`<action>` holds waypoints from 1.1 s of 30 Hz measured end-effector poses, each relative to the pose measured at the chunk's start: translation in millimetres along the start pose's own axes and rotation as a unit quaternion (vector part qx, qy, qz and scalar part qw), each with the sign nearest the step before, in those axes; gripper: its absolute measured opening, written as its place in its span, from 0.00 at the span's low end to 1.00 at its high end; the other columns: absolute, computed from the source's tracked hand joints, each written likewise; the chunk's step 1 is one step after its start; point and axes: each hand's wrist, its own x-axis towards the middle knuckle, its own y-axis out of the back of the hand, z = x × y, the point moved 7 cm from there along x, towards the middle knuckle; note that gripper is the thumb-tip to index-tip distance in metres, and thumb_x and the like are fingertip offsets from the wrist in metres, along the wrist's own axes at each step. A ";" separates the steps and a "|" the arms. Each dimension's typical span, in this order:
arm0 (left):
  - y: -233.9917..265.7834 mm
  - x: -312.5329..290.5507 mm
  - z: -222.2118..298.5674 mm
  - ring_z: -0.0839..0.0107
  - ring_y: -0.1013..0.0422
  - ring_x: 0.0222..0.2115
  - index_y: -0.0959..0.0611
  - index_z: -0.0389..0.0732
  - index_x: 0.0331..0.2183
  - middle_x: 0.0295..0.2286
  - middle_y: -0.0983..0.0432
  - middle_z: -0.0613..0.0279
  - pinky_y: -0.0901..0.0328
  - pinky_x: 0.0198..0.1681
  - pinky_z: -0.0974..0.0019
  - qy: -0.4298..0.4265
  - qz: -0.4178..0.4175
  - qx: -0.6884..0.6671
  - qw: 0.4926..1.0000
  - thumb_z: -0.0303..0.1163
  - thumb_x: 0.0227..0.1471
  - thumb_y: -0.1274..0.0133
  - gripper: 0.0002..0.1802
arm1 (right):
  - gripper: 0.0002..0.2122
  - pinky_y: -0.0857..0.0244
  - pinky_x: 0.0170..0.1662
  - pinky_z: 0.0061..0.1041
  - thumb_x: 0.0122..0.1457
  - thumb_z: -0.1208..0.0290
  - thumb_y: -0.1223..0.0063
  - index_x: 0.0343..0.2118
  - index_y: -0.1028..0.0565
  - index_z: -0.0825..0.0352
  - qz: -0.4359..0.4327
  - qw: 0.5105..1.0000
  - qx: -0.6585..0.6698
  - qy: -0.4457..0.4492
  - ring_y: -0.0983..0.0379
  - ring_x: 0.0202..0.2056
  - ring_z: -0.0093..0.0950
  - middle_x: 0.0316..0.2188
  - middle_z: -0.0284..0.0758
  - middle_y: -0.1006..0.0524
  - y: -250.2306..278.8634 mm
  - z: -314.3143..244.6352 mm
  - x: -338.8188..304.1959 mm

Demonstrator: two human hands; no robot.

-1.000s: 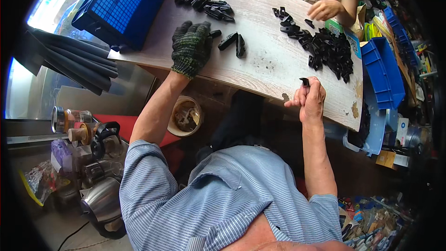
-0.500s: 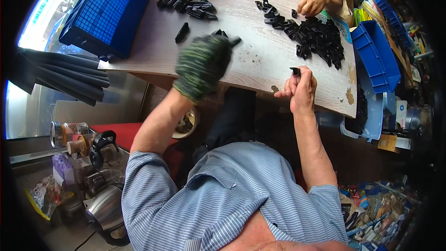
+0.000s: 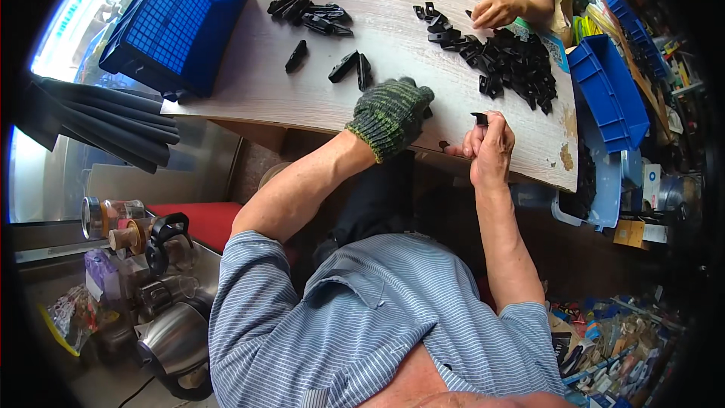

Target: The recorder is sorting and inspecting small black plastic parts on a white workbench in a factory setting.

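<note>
Jutting from right hand (image 3: 492,149), black piece (image 3: 479,117)

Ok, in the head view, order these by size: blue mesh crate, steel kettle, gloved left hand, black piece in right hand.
1. Blue mesh crate
2. Steel kettle, gloved left hand: too alike to rank
3. Black piece

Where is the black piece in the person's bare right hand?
In the head view, the black piece is right of centre, in the person's right hand, just below the heap of black pieces.
</note>
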 end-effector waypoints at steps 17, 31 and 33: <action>-8.6 -11.5 7.2 0.50 0.25 0.33 0.18 0.39 0.37 0.32 0.22 0.50 0.32 0.37 0.53 -0.010 0.118 -0.073 0.990 0.34 0.57 0.45 0.09 | 0.14 0.28 0.19 0.36 0.65 0.59 0.61 0.27 0.33 0.62 0.050 0.998 0.025 0.000 0.45 0.12 0.21 0.11 0.26 0.46 0.8 0.0 0.3; -26.4 -7.2 27.9 0.46 0.25 0.35 0.22 0.39 0.43 0.33 0.21 0.47 0.32 0.36 0.51 -0.004 0.061 -0.353 0.934 0.33 0.60 0.51 0.12 | 0.10 0.44 0.16 0.18 0.65 0.64 0.57 0.27 0.30 0.59 0.052 0.994 -0.003 0.101 0.40 0.18 0.16 0.23 0.24 0.35 13.3 6.8 7.4; -30.2 -6.4 28.5 0.45 0.25 0.35 0.22 0.38 0.43 0.34 0.21 0.46 0.32 0.36 0.51 0.014 0.068 -0.373 0.925 0.33 0.61 0.51 0.11 | 0.10 0.43 0.17 0.19 0.65 0.64 0.56 0.27 0.31 0.59 0.057 0.993 -0.010 0.101 0.40 0.18 0.16 0.23 0.24 0.36 9.5 2.9 2.4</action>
